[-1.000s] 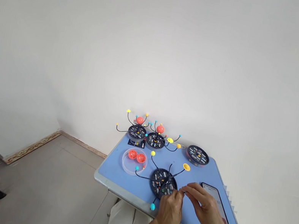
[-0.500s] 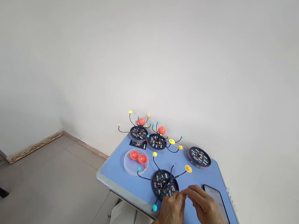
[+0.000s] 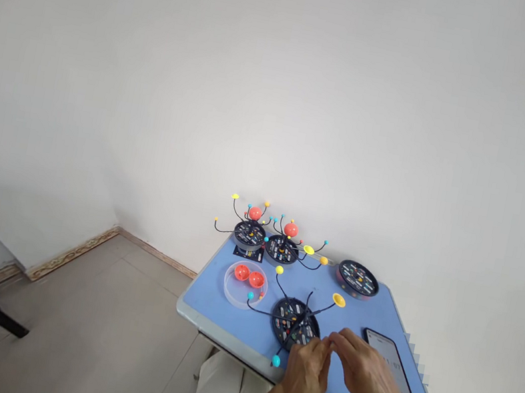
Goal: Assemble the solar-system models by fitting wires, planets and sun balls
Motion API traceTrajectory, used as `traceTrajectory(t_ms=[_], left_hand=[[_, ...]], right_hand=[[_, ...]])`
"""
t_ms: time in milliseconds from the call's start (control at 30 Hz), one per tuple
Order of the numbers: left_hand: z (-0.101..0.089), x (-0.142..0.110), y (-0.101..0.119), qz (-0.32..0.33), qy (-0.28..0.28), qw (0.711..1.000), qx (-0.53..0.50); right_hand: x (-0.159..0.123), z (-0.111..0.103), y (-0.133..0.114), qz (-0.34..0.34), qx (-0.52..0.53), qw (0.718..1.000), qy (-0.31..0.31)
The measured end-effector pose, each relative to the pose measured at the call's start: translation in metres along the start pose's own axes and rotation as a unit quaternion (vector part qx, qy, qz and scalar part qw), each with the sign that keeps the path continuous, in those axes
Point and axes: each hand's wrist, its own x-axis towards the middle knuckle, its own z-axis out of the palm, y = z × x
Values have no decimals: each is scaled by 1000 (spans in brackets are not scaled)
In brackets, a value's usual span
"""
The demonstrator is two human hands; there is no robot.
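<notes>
My left hand (image 3: 305,379) sits at the lower right rim of a black round disc model (image 3: 295,324), which has thin black wire arms. My right hand (image 3: 363,373) reaches in from the right, and its fingertips meet those of my left hand by the rim. Anything small between them is hidden. The arms end in a yellow ball (image 3: 278,270), a yellow ringed piece (image 3: 338,299) and teal balls (image 3: 275,361). Behind stand two similar models with orange spheres (image 3: 250,233), and a bare disc (image 3: 358,278) lies to the right.
A clear round dish (image 3: 245,286) holds two orange half-spheres (image 3: 249,276). A smartphone (image 3: 390,365) lies at the right of the blue table (image 3: 208,302). My light trousers (image 3: 218,392) show below the front edge, with a white wall behind and a tiled floor to the left.
The whole scene has shifted slightly right in view as my head moved. My hands remain together at the disc's rim, with no clear change in what they touch.
</notes>
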Motion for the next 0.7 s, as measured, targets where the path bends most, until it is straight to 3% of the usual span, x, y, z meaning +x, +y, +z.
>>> traceTrajectory(t_ms=[167, 500, 700], left_hand=[[2, -1, -2, -5, 1, 1000, -10], [3, -1, -2, -18, 2, 1000, -8], [5, -2, -5, -33, -9, 999, -21]], right_hand=[[1, 1, -4, -10, -7, 999, 31], [-7, 3, 2, 29, 88, 996, 18], [-3, 2, -3, 23, 49, 999, 1]])
